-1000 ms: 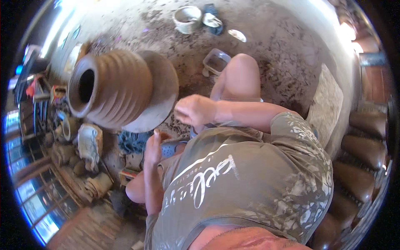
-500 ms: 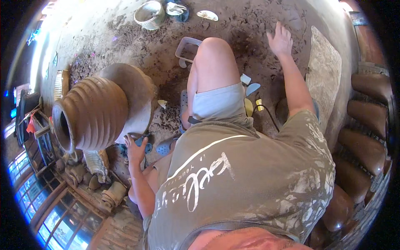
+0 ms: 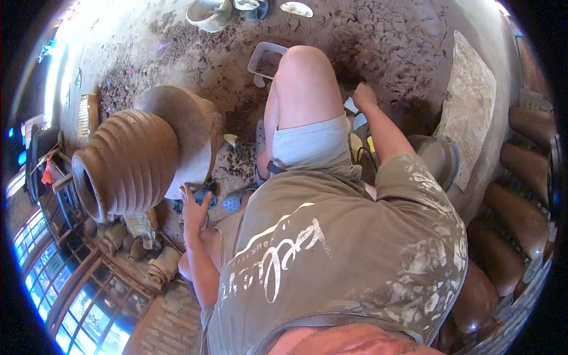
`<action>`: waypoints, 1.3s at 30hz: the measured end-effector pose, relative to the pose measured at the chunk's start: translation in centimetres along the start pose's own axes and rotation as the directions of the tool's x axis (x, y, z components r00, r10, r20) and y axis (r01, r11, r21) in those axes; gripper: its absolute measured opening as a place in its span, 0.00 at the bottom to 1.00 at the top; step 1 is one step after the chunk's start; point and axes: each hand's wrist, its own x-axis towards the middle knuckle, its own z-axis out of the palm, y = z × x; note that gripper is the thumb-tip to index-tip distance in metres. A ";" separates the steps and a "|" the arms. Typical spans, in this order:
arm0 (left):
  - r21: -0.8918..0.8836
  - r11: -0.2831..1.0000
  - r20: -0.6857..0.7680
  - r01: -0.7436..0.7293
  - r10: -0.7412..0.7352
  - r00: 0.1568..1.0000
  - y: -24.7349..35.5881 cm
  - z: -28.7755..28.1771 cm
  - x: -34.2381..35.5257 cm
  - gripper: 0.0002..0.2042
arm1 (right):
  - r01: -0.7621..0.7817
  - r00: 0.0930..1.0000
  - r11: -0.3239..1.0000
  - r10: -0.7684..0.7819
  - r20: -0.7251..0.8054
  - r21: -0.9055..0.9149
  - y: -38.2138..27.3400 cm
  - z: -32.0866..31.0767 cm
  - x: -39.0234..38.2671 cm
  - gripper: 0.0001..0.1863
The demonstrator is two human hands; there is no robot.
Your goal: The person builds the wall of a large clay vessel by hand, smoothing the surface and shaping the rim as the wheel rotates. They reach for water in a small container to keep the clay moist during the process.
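Note:
A large ridged brown clay pot (image 3: 133,160) stands on a round potter's wheel (image 3: 195,142) at my left, its dark mouth toward the picture's left. My left hand (image 3: 194,207) has its fingers apart at the wheel's near edge, below the pot; I cannot tell if they touch it. Out beside my bent knee, my right hand (image 3: 364,94) is closed, fingers down at a small white flat piece (image 3: 350,105); what it grips is hidden. Under it lie a blue curved scraper (image 3: 359,120) and a yellow one (image 3: 355,145).
A clear plastic tub (image 3: 256,59) sits beyond my knee, a bucket (image 3: 208,18) farther off on the clay-smeared floor. At right are a pale mat (image 3: 470,100), a round container (image 3: 444,165) and several glossy brown rounded forms (image 3: 515,219). Clay pieces (image 3: 160,266) lie by the window at lower left.
My right hand came from in front of my body out to the right, spread, then dropped and closed by the small flat pieces. My left hand rose slightly toward the wheel's edge.

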 end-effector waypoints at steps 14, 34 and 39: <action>0.019 0.997 -0.113 -0.075 0.077 0.991 -0.5 2.3 0.1 0.58 | -0.141 0.989 0.989 0.142 0.030 -0.040 2.5 -0.3 1.4 0.20; 0.092 0.984 -0.239 -0.155 0.173 0.956 -0.2 2.8 -0.7 0.61 | 0.433 0.868 0.898 -0.392 0.306 -0.077 -6.3 -1.9 4.1 0.26; 0.100 0.990 -0.211 -0.101 0.120 0.970 0.8 2.7 -1.0 0.62 | 0.409 0.908 0.867 -0.355 0.222 -0.286 -9.2 -7.0 10.2 0.24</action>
